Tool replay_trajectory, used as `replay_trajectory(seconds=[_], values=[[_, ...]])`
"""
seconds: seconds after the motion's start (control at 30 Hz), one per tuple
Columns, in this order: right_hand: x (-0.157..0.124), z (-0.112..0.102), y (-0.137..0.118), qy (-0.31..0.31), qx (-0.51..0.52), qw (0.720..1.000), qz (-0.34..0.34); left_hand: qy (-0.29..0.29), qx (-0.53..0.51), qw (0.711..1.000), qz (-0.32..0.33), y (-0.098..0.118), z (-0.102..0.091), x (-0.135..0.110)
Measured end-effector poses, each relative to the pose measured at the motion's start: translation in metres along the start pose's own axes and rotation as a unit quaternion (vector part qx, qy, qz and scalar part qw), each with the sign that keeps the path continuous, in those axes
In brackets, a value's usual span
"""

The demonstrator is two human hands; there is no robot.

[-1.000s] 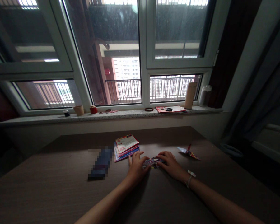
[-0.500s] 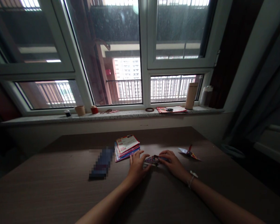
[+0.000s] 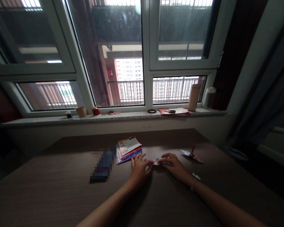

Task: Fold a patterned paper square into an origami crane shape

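A small folded piece of printed paper (image 3: pixel 156 162) lies on the brown table between my hands. My left hand (image 3: pixel 140 167) pinches its left side, with thumb and forefinger close together. On the opposite side, my right hand (image 3: pixel 172 164) has its fingertips closed on the paper's edge. The fingers partly cover the paper, so its exact folded shape is hard to make out. Right of my right hand sits a folded paper crane (image 3: pixel 192 155) with a white wing and a coloured wing. Just behind my left hand is a stack of printed leaflets (image 3: pixel 129 148).
A pixelated dark flat object (image 3: pixel 103 167) lies left of the leaflets on the table (image 3: pixel 49 189). Along the windowsill (image 3: pixel 132 116) stand a paper cup (image 3: pixel 80 112), a red spool (image 3: pixel 96 111), scissors (image 3: pixel 172 111) on red papers, a tan flask (image 3: pixel 194 97) and a whitish bottle (image 3: pixel 209 97).
The folded paper between my hands has turned or flattened, now showing a smaller, lighter face. My left thumb and forefinger have closed in on it. Everything else stays in place.
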State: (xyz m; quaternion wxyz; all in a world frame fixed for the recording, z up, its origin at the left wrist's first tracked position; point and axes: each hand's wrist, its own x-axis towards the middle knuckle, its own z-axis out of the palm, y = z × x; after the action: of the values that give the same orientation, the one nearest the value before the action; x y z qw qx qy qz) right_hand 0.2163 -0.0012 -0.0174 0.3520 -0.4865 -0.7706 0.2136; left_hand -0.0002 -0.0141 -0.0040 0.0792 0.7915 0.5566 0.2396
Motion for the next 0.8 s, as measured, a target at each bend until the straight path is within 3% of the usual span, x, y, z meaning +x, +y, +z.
replay_trajectory(seconds=[0.47,0.8], values=[[-0.003,-0.001,-0.013,-0.008,-0.037,0.998,-0.043,0.014,0.026,0.999,0.021,0.0,0.003,-0.002],[-0.004,-0.001,-0.019,-0.016,-0.058,0.995,-0.081,-0.007,0.046,0.998,0.047,0.003,0.001,-0.003]])
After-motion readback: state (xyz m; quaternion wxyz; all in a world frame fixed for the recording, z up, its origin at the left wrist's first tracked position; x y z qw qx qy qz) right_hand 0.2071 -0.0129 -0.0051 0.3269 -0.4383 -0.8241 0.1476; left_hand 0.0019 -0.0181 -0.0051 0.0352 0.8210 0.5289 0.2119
